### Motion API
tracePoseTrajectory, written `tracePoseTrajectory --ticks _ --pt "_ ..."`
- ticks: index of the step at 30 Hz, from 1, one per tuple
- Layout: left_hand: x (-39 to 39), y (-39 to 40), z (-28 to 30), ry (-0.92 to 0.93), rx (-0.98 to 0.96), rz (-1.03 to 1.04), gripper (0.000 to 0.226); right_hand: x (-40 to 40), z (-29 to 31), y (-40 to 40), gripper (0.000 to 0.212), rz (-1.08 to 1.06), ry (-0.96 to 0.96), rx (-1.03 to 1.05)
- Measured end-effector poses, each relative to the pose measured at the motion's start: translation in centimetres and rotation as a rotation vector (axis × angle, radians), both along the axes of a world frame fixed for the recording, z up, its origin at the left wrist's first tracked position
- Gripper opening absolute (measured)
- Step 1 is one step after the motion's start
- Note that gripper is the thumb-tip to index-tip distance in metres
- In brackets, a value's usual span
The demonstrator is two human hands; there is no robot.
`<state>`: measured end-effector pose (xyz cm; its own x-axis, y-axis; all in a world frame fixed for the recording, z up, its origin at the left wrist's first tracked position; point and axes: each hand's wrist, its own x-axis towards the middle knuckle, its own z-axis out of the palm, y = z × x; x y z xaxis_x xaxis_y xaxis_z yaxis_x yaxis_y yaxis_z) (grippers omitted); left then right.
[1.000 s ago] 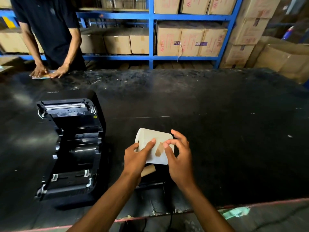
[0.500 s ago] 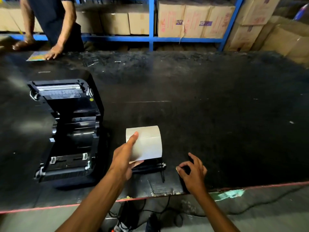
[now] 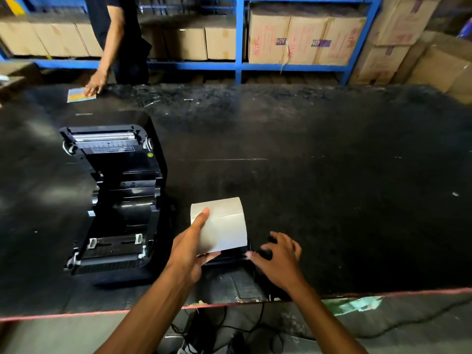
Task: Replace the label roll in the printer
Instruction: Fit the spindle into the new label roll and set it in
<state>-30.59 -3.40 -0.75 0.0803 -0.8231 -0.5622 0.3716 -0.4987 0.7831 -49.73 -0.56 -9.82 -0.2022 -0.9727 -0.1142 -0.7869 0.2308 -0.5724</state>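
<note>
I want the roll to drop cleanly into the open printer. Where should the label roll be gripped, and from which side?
Grip the label roll by its two flat ends, coming from above. It lies sideways, so thumb and fingers can span its width as the left hand does now, leaving the curved face free to settle into the printer bay.

One head-worn view — looking forward and down, close over the black table (image 3: 332, 200) — shelving beyond.

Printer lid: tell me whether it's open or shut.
Open. The printer has its lid swung back, baring the empty roll bay; the label roll is outside, in the left hand.
</note>
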Motion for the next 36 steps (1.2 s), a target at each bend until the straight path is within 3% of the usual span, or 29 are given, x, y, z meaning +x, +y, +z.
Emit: tracePoseTrajectory --ticks 3,6,8,13,16,23,28,31,34,36 --pt "0.7 0.2 -0.2 0.024 0.030 0.035 0.028 1.2 -0.8 -0.1 0.038 0.052 0.067 0.036" --pt "1.7 0.3 0.1 0.072 0.023 0.034 0.026 0.7 0.1 -0.5 0.017 -0.064 -0.280 -0.056" --pt "2.4 0.0 0.4 0.120 0.010 0.036 0.024 -0.8 2.1 -1.2 0.016 -0.190 -0.506 -0.110" --pt "3.2 -0.9 1.2 0.172 -0.033 0.053 0.040 -3.3 7.8 -2.7 0.017 -0.428 -0.825 -0.315" --pt "3.0 -1.3 1.4 0.214 -0.052 0.027 0.034 -2.4 9.8 -3.3 0.016 -0.447 -0.940 -0.356" --pt "2.7 -1.5 1.7 0.273 -0.067 -0.003 0.027 -0.8 9.4 -3.9 0.024 -0.393 -0.839 -0.411" --pt "2.6 -1.7 2.3 0.169 -0.112 -0.002 0.034 -0.5 10.5 -3.7 0.027 -0.344 -0.705 -0.549" --pt "2.7 -1.9 2.7 0.108 -0.148 0.013 0.036 0.1 11.3 -3.6 0.026 -0.203 -0.623 -0.623" --pt "2.7 -1.8 3.2 0.076 -0.216 0.007 0.031 1.2 10.9 -3.9 0.025 -0.140 -0.681 -0.555" --pt "2.5 -1.7 3.5 0.050 -0.250 -0.004 0.042 2.2 10.5 -3.9 0.026 -0.091 -0.701 -0.510"
